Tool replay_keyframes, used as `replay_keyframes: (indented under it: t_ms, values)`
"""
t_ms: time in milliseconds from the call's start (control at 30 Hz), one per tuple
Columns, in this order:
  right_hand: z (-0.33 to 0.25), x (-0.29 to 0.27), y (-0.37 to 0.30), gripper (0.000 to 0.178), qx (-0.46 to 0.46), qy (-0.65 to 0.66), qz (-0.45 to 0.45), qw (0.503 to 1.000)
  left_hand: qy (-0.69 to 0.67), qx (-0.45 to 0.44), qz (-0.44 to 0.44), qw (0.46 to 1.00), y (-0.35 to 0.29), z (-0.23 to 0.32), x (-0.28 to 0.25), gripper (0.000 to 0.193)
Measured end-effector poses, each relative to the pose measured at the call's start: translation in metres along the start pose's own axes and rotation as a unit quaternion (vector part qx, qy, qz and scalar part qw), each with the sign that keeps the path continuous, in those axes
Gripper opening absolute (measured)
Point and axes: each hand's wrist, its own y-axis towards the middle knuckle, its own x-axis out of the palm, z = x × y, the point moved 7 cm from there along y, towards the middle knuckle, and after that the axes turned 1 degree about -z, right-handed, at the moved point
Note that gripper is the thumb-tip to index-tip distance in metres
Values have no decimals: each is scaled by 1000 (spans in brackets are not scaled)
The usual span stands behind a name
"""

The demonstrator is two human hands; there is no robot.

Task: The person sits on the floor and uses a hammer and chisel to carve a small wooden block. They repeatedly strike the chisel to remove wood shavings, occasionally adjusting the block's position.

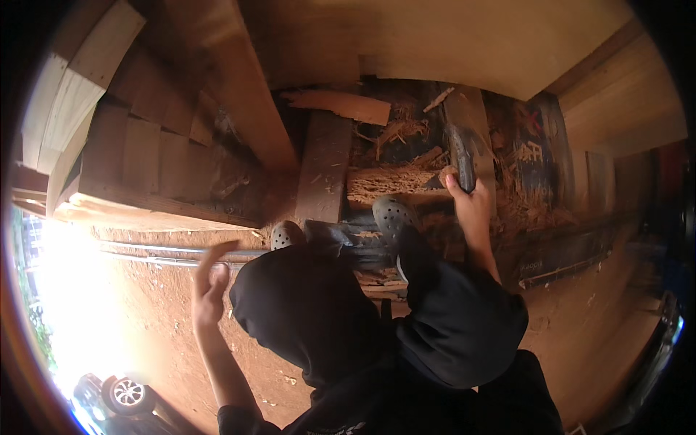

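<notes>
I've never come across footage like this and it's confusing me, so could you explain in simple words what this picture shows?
There's no machine doing the work here, just a person's bare hands. The single picture comes from a wide fisheye camera on the person's head, looking down, which is why straight edges bend. You see the person's own dark-clothed knees and holed clogs.

The right hand grips a dark, elongated object; its exact kind is hard to tell. The left hand is raised and blurred, with nothing clearly in it, near some silvery rods.

Ahead lie a broad plank, a broken piece of wood and shredded scraps.
</notes>
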Motion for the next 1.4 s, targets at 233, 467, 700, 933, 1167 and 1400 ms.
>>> replay_keyframes:
  t_ms: [233,467,700,933,1167,1400]
  values:
    - [-5,-13,1,27,5,43,-6,999,-292,-15,-147,945,-25,45,64,76]
    - [7,-15,8,27,8,75,-3,997,-266,111,-146,946,-35,57,54,71]
    - [17,-16,12,32,33,10,3,999,-147,73,-40,986,-18,56,40,65]
    - [22,-12,12,34,4,54,19,998,-51,73,48,995,-34,77,18,70]
    - [21,-10,11,33,93,59,5,994,278,-7,-25,960,-10,1,31,35]
    - [4,-11,15,42,-76,14,37,996,289,138,53,946,37,87,2,35]
